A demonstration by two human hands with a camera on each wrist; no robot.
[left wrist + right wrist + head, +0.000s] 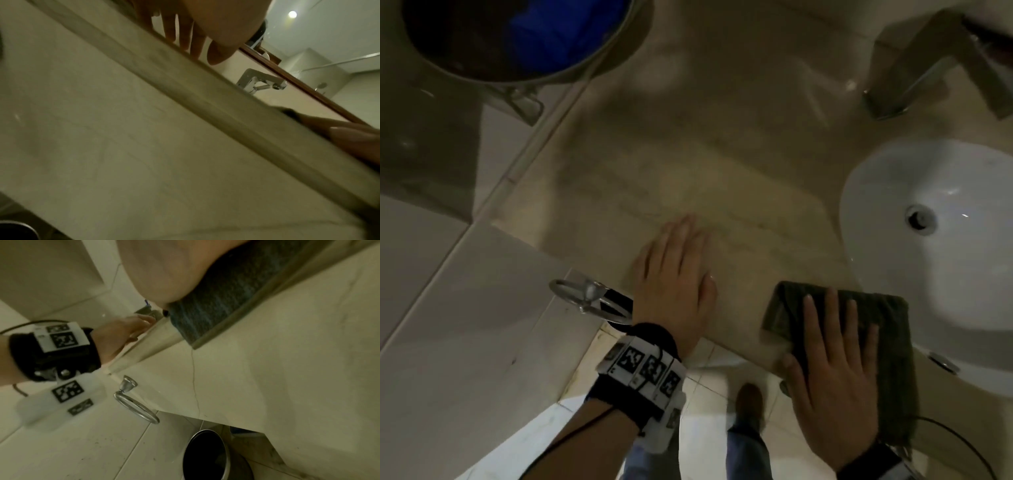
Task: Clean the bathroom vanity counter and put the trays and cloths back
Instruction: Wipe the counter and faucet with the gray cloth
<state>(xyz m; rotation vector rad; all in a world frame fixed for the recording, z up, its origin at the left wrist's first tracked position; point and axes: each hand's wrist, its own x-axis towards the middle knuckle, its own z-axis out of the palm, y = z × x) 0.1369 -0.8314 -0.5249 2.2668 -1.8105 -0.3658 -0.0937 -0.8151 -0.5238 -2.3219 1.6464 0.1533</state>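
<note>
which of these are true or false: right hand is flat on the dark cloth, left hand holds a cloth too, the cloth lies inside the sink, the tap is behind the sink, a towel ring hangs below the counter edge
1. Right hand lies flat on the dark cloth: true.
2. Left hand holds a cloth: false, it rests bare on the counter.
3. The cloth lies inside the sink: false, it is on the counter's front edge beside it.
4. The tap is behind the sink: true.
5. A towel ring hangs below the counter edge: true.

My head camera looks steeply down on the counter (722, 178), sink (941, 240) at right. My left wrist camera sits below the counter edge (185, 91), looking up toward the faucet (259, 81). My right wrist camera looks from under the edge toward the towel ring (135, 404), which the head view shares.
</note>
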